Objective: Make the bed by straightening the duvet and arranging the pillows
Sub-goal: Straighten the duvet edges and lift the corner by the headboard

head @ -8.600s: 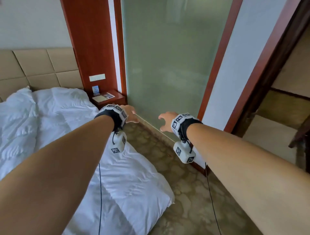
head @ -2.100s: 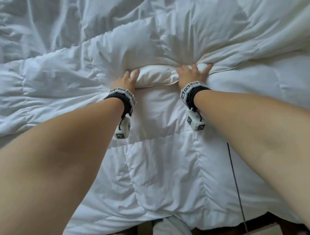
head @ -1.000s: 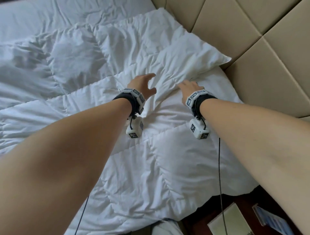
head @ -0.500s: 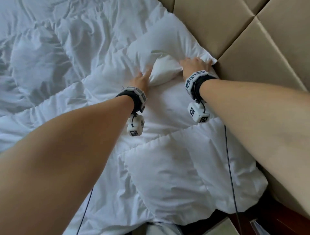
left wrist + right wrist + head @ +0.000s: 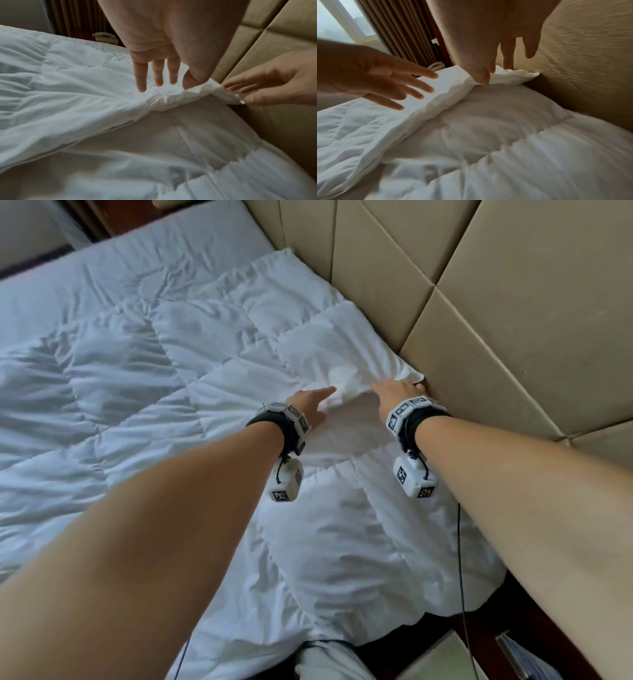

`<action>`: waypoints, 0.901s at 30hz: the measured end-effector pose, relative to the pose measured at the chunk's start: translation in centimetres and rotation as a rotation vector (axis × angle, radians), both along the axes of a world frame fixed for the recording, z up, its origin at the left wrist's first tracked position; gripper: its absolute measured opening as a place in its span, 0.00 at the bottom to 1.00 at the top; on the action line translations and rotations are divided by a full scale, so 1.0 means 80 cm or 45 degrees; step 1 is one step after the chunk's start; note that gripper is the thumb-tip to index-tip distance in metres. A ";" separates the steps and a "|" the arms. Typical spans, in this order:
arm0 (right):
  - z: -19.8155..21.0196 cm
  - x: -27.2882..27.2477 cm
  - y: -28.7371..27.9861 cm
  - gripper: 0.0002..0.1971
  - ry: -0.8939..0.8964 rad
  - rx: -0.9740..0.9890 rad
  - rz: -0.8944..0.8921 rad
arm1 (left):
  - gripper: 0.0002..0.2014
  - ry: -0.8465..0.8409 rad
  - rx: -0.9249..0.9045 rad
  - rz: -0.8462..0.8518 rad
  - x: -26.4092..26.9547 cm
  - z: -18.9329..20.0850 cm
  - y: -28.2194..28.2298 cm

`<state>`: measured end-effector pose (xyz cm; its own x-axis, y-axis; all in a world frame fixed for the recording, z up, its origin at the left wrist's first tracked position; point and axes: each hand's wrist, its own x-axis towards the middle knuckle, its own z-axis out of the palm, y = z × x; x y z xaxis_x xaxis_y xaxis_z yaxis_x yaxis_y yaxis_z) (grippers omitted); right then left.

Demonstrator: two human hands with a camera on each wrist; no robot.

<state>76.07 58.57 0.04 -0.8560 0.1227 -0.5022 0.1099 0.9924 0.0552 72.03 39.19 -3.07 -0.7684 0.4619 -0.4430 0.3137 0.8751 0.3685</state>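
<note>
Duvet corner going down at the headboard!
Your left hand (image 5: 310, 405) lies spread with straight fingers, your right hand (image 5: 394, 392) open beside the padded headboard (image 5: 513, 320), flattening the duvet (image 5: 212, 364) mid-frame; the bunched fold you gripped half a second ago is now released.

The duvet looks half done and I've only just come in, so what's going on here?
A person is making the bed. Both hands are at the duvet's folded top edge near the padded headboard. The left hand has straight fingers on the fold; the right hand is at the corner beside the headboard. The quilt is still wrinkled.
</note>
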 end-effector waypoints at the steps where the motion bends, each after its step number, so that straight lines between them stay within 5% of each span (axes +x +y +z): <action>1: 0.006 0.005 -0.013 0.24 0.009 -0.013 0.023 | 0.32 -0.001 0.012 0.009 0.006 0.010 -0.009; 6: 0.057 0.037 -0.106 0.19 0.031 -0.099 0.151 | 0.36 0.041 0.082 0.140 0.050 0.078 -0.098; 10: 0.100 0.071 -0.196 0.27 0.096 -0.148 0.263 | 0.38 0.107 0.067 0.229 0.105 0.138 -0.197; 27: 0.235 0.330 -0.703 0.35 0.182 -0.170 0.866 | 0.43 0.283 -0.179 0.703 0.469 0.322 -0.726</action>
<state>102.43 2.30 18.86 -0.7796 -0.5172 -0.3530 -0.5396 0.8409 -0.0403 109.56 -18.92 22.70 -0.9586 -0.0822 -0.2728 -0.1441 0.9659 0.2152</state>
